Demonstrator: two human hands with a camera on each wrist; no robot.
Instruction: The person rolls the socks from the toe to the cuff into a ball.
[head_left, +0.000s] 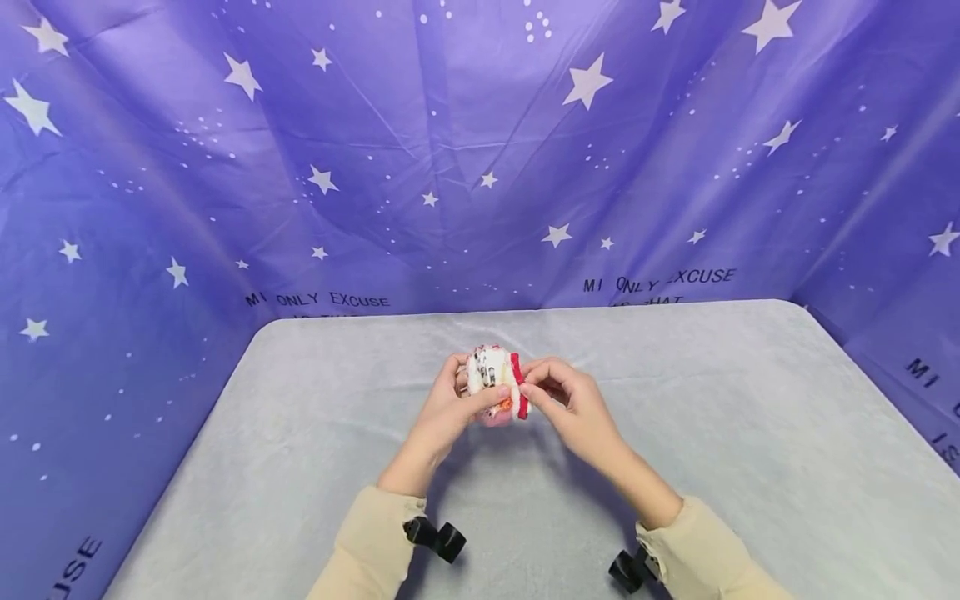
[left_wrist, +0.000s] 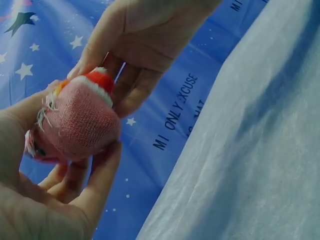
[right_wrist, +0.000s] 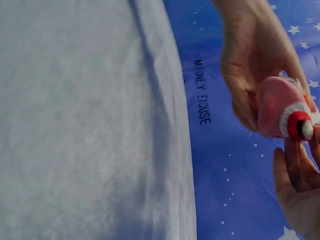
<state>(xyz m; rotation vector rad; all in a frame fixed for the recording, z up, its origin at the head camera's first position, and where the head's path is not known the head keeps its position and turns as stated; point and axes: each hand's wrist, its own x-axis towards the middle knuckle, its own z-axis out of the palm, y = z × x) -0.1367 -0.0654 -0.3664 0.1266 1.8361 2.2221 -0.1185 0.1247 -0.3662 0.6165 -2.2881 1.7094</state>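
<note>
A small rounded bundle of knitted fabric (head_left: 490, 367) is held between both hands above the table. In the left wrist view its outside is pink knit (left_wrist: 85, 120) with loose white threads at one side; the head view also shows white, black and orange patches. A red-and-white band (head_left: 516, 371) edges its right end. My left hand (head_left: 446, 410) grips the bundle, thumb across the near side and fingers behind. At the red edge, my right hand (head_left: 581, 410) pinches the fabric between thumb and fingers. What lies inside the bundle is hidden.
A grey cloth-covered table (head_left: 315, 450) spreads beneath the hands. Behind it and at both sides hangs a purple-blue curtain (head_left: 450, 167) with white stars and printed words. Black wrist cameras (head_left: 450, 542) are strapped at the beige sleeves (head_left: 371, 542).
</note>
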